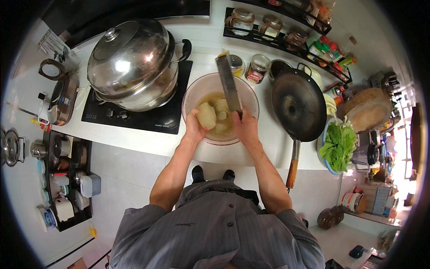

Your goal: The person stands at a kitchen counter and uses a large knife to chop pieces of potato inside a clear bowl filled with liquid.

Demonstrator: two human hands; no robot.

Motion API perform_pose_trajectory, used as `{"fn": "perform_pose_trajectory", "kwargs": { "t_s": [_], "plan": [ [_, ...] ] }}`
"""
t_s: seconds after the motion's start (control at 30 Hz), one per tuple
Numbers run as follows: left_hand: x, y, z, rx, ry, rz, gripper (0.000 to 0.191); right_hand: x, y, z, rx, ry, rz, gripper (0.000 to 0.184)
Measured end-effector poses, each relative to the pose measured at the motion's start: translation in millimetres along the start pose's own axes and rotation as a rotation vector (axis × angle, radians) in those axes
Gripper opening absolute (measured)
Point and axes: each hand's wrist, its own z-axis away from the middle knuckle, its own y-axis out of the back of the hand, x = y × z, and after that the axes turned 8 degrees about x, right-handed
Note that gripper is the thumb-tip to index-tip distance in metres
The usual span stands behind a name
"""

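A large pale basin (188, 97) stands on the white counter, holding cloudy yellowish liquid with several pale peeled chunks (221, 105), perhaps potato. Over its left side my left hand (196, 126) holds a big pale yellow piece (206, 115), its flat face turned up. My right hand (246, 126) grips the dark handle of a cleaver (228, 82) over the basin's right side. The long blade points away from me, across the far rim, apart from the held piece. Some of the chunks sit low in the liquid, partly hidden.
Left of the basin, a lidded steel steamer pot (134, 64) sits on a black cooktop (151, 122). To the right lies a wok (297, 104), its wooden handle past the counter edge. Jars (258, 69) stand behind; leafy greens (338, 144) fill a basin at far right.
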Motion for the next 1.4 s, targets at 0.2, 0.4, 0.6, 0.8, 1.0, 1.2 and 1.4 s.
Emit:
{"fn": "perform_pose_trajectory", "kwargs": {
  "t_s": [0.2,0.4,0.6,0.8,1.0,1.2,1.4],
  "plan": [
    [9.7,-19.9,21.8,0.050,0.023,0.005,0.039,13.6,34.2,-1.7,0.058,-0.069,-0.036,0.016],
    [12.1,-4.7,10.2,-0.127,0.108,0.072,0.038,8.7,41.9,6.6,0.034,-0.155,-0.089,0.018],
    [-2.7,-8.2,1.8,-0.017,0.146,0.140,0.039,15.1,30.7,20.6,0.056,-0.074,-0.093,0.018],
    [-21.0,-18.0,-2.7,0.028,0.133,0.142,0.043,-24.4,17.6,17.6,0.079,-0.012,-0.135,0.021],
    [-41.5,-42.2,0.3,0.038,0.020,0.246,0.049,-21.0,0.4,26.2,-0.024,-0.077,-0.070,0.020],
    [-51.6,-35.1,-10.1,0.016,0.013,0.258,0.054,-17.0,-9.3,27.0,-0.042,-0.079,-0.012,0.020],
    [-48.7,-35.6,-13.1,0.111,-0.047,0.256,0.054,-82.4,36.6,12.7,0.128,-0.063,-0.184,0.021]
  ]
}}
